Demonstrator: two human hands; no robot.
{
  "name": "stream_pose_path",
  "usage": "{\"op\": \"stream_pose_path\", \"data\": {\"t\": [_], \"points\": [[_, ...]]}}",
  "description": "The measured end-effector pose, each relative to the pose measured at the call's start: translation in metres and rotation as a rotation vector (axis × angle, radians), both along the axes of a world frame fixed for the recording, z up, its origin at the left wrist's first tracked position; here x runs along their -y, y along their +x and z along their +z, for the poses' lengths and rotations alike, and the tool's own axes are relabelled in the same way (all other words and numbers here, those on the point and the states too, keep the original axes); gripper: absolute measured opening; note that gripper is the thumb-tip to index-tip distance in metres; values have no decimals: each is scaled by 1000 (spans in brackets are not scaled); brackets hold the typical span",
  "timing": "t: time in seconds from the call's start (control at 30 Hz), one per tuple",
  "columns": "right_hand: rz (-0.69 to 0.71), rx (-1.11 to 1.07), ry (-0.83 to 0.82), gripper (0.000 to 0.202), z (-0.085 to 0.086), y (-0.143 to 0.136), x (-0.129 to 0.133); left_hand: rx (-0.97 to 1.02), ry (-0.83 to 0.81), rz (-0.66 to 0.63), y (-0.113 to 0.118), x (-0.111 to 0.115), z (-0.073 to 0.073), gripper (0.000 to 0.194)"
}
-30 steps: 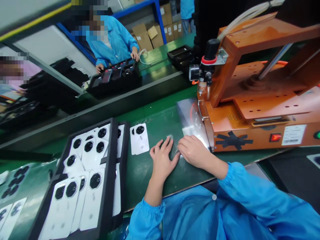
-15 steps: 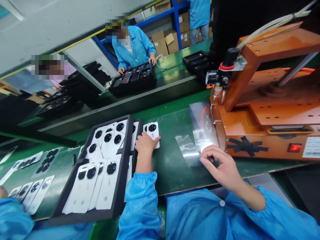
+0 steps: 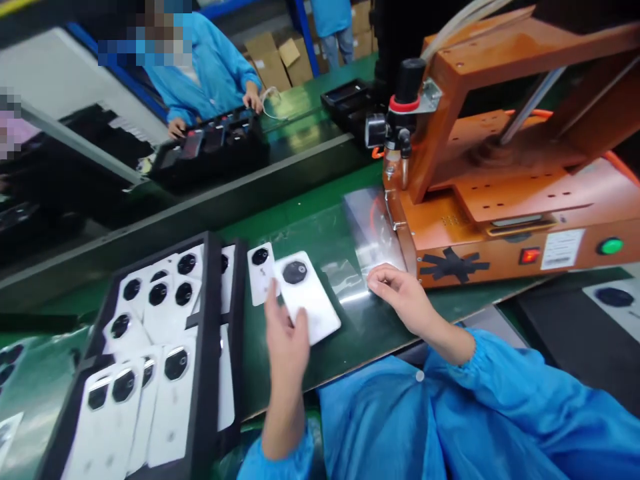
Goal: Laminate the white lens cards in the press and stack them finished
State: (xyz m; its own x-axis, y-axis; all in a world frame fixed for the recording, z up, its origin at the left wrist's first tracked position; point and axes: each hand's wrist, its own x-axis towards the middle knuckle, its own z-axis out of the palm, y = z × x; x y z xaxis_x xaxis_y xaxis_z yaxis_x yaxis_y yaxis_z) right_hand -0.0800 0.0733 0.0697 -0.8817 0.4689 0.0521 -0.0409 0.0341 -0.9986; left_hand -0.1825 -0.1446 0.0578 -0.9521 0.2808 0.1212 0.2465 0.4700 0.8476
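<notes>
presently, placing the white panel looks to be in hand: it lies at the left hand, thumb over its face, though a firm grip cannot be told. the right hand is apart, fingertips drawn together at the clear film. moving the panel would call for a light edge hold. the black tray bounds the left, the orange press the right; green bench shows towards the near edge.

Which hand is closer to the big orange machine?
The right. The right hand is by the orange machine's left end, fingers at the clear plastic film. The left hand is farther left, at the white phone back cover.
</notes>
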Motion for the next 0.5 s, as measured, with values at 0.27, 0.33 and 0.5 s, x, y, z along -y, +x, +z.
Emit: {"op": "stream_pose_path", "data": {"t": [0.27,0.33,0.5], "points": [[-34,56,153,18,-13,-27,-3,105,-344,-144,65,-7,-12,64],[-34,63,219,16,-13,-35,-4,-152,-421,-137,64,3,-11,70],[-28,147,446,11,-12,-50,6,-498,-443,-456,70,22,-23,52]]}}
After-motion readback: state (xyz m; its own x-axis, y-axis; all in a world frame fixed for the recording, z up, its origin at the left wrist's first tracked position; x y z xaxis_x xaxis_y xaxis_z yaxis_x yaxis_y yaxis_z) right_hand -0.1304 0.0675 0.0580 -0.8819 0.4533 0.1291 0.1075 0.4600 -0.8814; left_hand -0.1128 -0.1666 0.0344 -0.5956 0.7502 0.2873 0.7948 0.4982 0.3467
